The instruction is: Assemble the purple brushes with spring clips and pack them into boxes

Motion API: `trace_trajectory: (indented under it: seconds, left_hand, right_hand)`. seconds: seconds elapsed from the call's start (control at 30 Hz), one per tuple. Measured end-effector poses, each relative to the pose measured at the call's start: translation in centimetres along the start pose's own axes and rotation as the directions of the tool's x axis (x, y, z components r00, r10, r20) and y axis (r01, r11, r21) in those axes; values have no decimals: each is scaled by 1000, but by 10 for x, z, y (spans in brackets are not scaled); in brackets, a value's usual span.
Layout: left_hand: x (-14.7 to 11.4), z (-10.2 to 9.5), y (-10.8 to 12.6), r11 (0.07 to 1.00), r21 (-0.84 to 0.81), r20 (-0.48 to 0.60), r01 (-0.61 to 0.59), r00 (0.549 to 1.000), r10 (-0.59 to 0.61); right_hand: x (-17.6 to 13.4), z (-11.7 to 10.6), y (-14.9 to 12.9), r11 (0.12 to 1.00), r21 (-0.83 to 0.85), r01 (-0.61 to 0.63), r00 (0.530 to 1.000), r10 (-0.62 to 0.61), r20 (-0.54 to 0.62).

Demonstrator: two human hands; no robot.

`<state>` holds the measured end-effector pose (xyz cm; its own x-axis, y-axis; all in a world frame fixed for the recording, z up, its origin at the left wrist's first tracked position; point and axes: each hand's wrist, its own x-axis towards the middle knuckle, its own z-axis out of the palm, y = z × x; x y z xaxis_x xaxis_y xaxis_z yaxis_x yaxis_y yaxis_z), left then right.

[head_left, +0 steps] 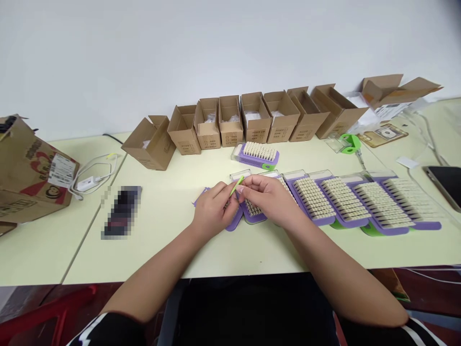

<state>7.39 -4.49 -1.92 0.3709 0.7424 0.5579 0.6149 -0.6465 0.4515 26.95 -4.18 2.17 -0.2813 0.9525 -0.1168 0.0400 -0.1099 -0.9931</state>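
Observation:
A thin lime-green stick (236, 185) points up between the fingertips of my left hand (214, 207), which is closed on it. My right hand (268, 196) meets it from the right, thumb and fingers pinched together close to the stick. A small dark piece shows between the fingertips, too small to name. Both hands are above purple trays (236, 224) filled with rows of cream-coloured pegs, and they partly cover the two nearest trays. More such trays (314, 198) lie in a slanting row to the right.
Open cardboard boxes (230, 138) line the wall, some holding clear bags. Another peg-filled purple tray (258, 154) lies before them. A green clip-like tool (350, 143) and a phone (446, 185) are at right. A larger box (32, 173) and white cable (94, 181) occupy the left.

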Motion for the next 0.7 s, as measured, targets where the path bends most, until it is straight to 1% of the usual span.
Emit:
trace_trajectory:
  seconds: [0.13, 0.23, 0.33, 0.43, 0.5, 0.6, 0.63, 0.7]
  left_hand:
    - [0, 2, 1, 1000, 20, -35, 23, 999, -23]
    - [1, 2, 0, 998, -44, -45, 51, 998, -53]
    - [2, -1, -1, 979, -138, -14, 148, 988, -152]
    - [3, -5, -1, 914, -283, 33, 291, 955, -294]
    - [3, -8, 0, 843, -399, 105, 361, 931, -349]
    - [5, -12, 3, 722, -545, 234, 426, 905, -356]
    - [6, -14, 4, 687, -578, 264, 440, 897, -354]
    - [7, -15, 6, 634, -616, 300, 467, 883, -360]
  right_hand:
    - [-1, 2, 1, 997, -78, 4, 1000, -5, -10]
    - [-3, 4, 0, 992, -123, 20, 1000, -21, -9]
    - [-5, 0, -2, 977, -207, 58, 998, -58, 7]
    - [-6, -10, -7, 952, -298, 71, 996, -83, -29]
    - [-6, -16, -10, 965, -260, 45, 998, -54, -28]
    - [-5, -21, -12, 995, -95, -16, 998, 22, 66]
    - [-4, -21, -11, 999, -48, -25, 994, 30, 101]
    - [-2, -18, -9, 1000, 10, -10, 989, 8, 150]
